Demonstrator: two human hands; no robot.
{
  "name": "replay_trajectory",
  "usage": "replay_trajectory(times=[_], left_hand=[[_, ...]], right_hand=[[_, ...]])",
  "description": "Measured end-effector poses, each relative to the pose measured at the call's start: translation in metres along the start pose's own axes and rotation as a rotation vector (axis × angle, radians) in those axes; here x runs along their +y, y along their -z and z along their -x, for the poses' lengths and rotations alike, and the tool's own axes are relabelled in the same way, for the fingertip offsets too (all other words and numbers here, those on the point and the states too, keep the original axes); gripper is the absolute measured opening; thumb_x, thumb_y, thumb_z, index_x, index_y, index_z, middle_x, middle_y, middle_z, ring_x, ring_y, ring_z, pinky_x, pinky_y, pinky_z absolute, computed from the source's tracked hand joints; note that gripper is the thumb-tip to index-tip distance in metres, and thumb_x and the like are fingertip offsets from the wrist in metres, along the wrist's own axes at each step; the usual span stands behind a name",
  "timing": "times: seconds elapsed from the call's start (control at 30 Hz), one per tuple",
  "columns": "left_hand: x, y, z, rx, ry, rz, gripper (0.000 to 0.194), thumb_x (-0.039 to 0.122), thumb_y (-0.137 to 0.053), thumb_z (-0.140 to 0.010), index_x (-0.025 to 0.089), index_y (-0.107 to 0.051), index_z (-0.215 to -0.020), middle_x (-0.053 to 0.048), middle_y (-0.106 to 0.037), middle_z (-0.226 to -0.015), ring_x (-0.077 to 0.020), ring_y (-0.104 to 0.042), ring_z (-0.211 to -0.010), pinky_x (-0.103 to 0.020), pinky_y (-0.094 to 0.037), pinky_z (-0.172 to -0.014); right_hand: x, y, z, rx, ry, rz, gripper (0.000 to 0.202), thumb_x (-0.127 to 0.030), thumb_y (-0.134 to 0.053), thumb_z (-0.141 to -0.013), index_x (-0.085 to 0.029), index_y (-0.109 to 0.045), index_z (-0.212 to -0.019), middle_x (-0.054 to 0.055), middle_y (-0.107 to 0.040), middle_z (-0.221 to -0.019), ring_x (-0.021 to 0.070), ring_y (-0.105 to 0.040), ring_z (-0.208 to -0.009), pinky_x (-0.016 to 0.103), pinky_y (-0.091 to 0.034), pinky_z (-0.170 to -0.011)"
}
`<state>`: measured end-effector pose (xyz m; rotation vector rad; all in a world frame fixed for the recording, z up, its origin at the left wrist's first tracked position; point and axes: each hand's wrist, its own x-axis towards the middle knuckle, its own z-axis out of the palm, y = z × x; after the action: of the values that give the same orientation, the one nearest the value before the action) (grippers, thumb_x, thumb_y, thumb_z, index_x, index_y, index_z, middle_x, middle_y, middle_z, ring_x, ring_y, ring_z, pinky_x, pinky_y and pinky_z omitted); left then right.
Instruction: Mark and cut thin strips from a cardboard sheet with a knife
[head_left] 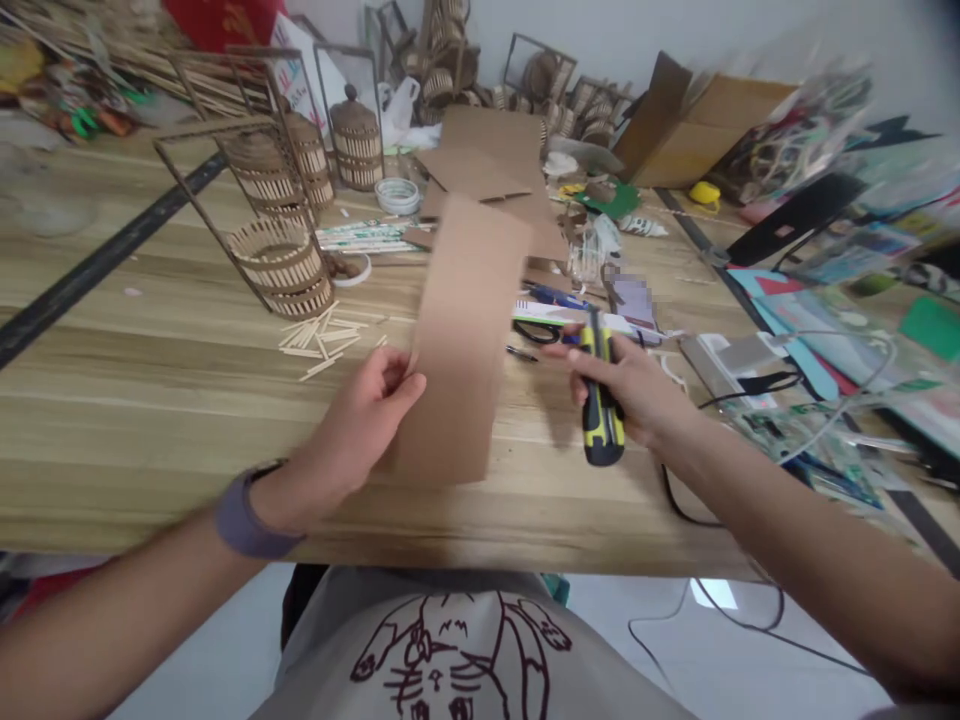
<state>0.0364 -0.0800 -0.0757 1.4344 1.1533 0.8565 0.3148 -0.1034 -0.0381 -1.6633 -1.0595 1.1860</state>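
My left hand (375, 405) pinches the left edge of a long brown cardboard strip (465, 340) between thumb and fingers. The strip is tilted over the wooden table, its far end near more cardboard. To the right of it, my right hand (622, 385) is wrapped round a yellow and black utility knife (602, 400). The knife's front end points away from me; whether the blade is out is too blurred to tell. Short wooden sticks (322, 340) lie left of the strip. A black pen (523, 353) rests between the strip and my right hand.
Woven bamboo baskets (281, 265) with tall handles stand at the left. Flat cardboard (491, 150) lies at the back, near an open cardboard box (690, 130). A power strip (727, 370), cables and plastic packets crowd the right side. The table (187, 440) ends close to my body.
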Motion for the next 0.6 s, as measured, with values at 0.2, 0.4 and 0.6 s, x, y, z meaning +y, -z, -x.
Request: replay_trajectory(times=[0.2, 0.4, 0.6], left_hand=[[-0.017, -0.033, 0.044, -0.054, 0.254, 0.387, 0.038, 0.043, -0.057, -0.095, 0.025, -0.043, -0.125, -0.01, -0.062, -0.131, -0.0246, -0.063, -0.12, -0.038, -0.059, -0.091], [-0.015, -0.038, 0.067, -0.122, 0.357, 0.491, 0.049, 0.05, -0.066, -0.088, 0.026, -0.045, -0.125, -0.01, -0.061, -0.135, -0.0243, -0.061, -0.124, -0.04, -0.055, -0.099], [-0.001, -0.013, 0.08, -0.658, 0.503, 0.181, 0.034, 0.052, -0.066, -0.084, 0.02, -0.056, -0.093, -0.004, -0.071, -0.085, -0.02, -0.07, -0.084, -0.033, -0.053, -0.079]], right_hand=[[0.004, -0.036, -0.002, -0.442, -0.088, 0.291, 0.044, -0.034, -0.076, -0.071, -0.023, -0.052, -0.106, -0.003, -0.067, -0.084, 0.0102, -0.056, -0.049, 0.027, -0.047, -0.049], [-0.009, -0.038, -0.026, -0.704, -0.108, 0.459, 0.032, -0.031, -0.073, -0.071, -0.024, -0.048, -0.09, -0.011, -0.051, -0.064, 0.0089, -0.051, -0.046, 0.022, -0.039, -0.045], [-0.024, -0.042, -0.048, -0.848, 0.065, 0.728, 0.023, -0.029, -0.068, -0.075, -0.023, -0.05, -0.088, -0.01, -0.053, -0.067, 0.0089, -0.051, -0.048, 0.023, -0.04, -0.051]])
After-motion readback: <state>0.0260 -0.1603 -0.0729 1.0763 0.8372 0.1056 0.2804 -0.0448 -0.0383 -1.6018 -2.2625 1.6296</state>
